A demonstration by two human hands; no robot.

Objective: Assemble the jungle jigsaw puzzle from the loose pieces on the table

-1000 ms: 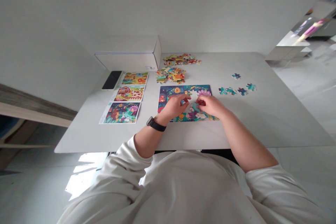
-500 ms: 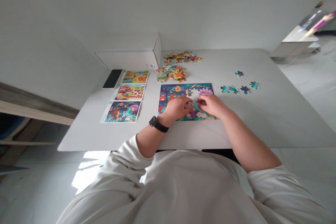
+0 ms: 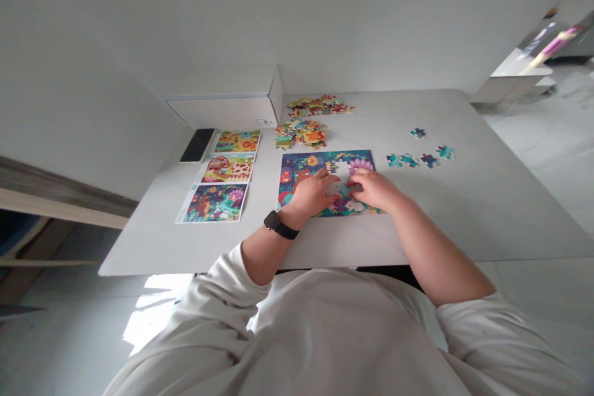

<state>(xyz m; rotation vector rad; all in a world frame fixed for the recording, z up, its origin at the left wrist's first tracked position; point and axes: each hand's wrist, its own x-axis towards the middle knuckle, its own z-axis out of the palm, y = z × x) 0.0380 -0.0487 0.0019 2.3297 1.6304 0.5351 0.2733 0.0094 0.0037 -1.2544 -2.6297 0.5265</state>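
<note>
A person is sitting at a white tabletop (image 3: 445,210) and working on a bright jungle puzzle (image 3: 297,176), which is lying near the middle of the frame. The left hand (image 3: 312,193) is pressing down on the puzzle, and its grip is curled and a bit closed. The right hand (image 3: 374,190) is right beside it, and its fingers (image 3: 357,178) are bending down onto the puzzle too. The two hands are nearly touching, but I cannot tell if either grip is holding a piece. A white patch (image 3: 341,168) is showing in the puzzle just above the hands. A black watch (image 3: 281,225) is sitting on the left wrist. Two messy piles of puzzle pieces (image 3: 301,134) are lying just above the puzzle. Four loose pieces (image 3: 415,160) are sitting in a row to the right, with one more piece (image 3: 417,133) above them. Three picture cards (image 3: 227,168) are lying in a line on the left side. A black phone (image 3: 197,145) is lying near them, and a white box (image 3: 223,110) is standing behind them at the far edge of the tabletop.
</note>
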